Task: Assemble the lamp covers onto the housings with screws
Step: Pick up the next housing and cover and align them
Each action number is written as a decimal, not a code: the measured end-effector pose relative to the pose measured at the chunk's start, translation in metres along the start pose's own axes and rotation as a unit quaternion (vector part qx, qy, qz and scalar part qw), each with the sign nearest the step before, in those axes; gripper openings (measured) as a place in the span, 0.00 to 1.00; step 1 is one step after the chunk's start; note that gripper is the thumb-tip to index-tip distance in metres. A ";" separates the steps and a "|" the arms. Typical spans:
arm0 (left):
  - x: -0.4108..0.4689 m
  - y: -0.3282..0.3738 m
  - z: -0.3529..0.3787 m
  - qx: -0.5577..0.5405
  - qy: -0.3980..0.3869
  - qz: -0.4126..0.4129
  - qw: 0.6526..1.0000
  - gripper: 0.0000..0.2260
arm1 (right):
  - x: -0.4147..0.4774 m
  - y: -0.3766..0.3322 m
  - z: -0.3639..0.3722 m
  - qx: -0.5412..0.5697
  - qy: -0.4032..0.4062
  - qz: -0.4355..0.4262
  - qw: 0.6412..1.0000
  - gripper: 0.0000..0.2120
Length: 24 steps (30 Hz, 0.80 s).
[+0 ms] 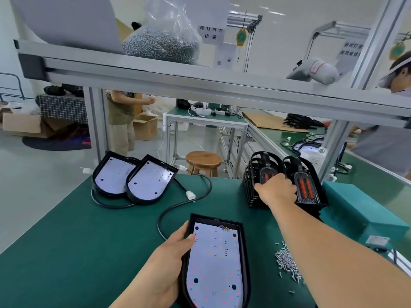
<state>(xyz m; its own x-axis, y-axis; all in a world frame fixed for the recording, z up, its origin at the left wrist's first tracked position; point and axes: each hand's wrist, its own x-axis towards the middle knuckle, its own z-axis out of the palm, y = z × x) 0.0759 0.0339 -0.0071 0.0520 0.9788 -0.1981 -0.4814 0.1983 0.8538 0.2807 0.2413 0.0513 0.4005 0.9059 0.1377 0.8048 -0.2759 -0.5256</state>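
Note:
A black lamp housing (216, 261) with a white LED board lies on the green mat in front of me. My left hand (172, 252) grips its left edge, thumb on the board. My right hand (277, 188) reaches far right and grasps the front cover of a stack of black lamp covers (259, 174) with red lenses. A second stack of covers (305, 185) leans just right of it. Two more housings (111, 174) (150, 180) lie at the far left, with black cables. A pile of loose screws (288, 263) lies right of the near housing.
A teal box (360, 214) stands at the right edge of the mat. A bag of screws (164, 43) sits on the overhead aluminium shelf (155, 74). A white cable connector (190, 194) lies mid-table. A wooden stool (203, 161) and other people are beyond the bench.

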 end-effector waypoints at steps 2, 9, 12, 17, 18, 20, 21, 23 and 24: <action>-0.002 0.002 0.000 -0.005 -0.012 -0.005 1.000 0.17 | 0.001 -0.001 0.000 0.002 -0.001 0.012 1.000 0.36; -0.006 0.005 -0.001 -0.012 -0.039 0.002 0.999 0.17 | -0.005 -0.008 -0.015 0.052 0.035 -0.050 0.997 0.37; -0.005 0.005 -0.003 -0.026 -0.033 -0.004 0.999 0.13 | -0.016 -0.009 -0.026 0.128 0.005 -0.150 0.980 0.30; -0.008 0.007 -0.001 -0.043 -0.054 -0.009 0.998 0.14 | -0.054 -0.005 -0.041 0.112 -0.109 -0.384 0.910 0.39; -0.007 0.006 -0.001 -0.049 -0.045 -0.010 0.998 0.13 | -0.062 -0.003 -0.041 0.102 -0.143 -0.412 0.894 0.39; -0.006 0.004 -0.001 -0.063 -0.029 -0.016 0.997 0.13 | -0.075 0.000 -0.042 0.041 -0.174 -0.489 0.854 0.39; -0.005 0.004 -0.001 -0.064 -0.022 -0.018 0.998 0.14 | -0.081 0.002 -0.042 -0.005 -0.173 -0.534 0.828 0.38; -0.008 0.006 0.003 -0.066 -0.025 -0.022 0.997 0.14 | -0.090 0.005 -0.042 -0.071 -0.185 -0.604 0.772 0.36; -0.008 0.006 0.004 -0.075 -0.030 -0.021 0.996 0.17 | -0.094 0.006 -0.042 -0.094 -0.195 -0.627 0.748 0.36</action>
<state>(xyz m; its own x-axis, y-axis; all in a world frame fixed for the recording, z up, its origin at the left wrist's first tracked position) 0.0757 0.0275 0.0018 0.1245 0.9719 -0.2000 -0.6036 0.2341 0.7622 0.2668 0.1413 0.0704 -0.8508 0.5042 0.1478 0.5019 0.8631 -0.0552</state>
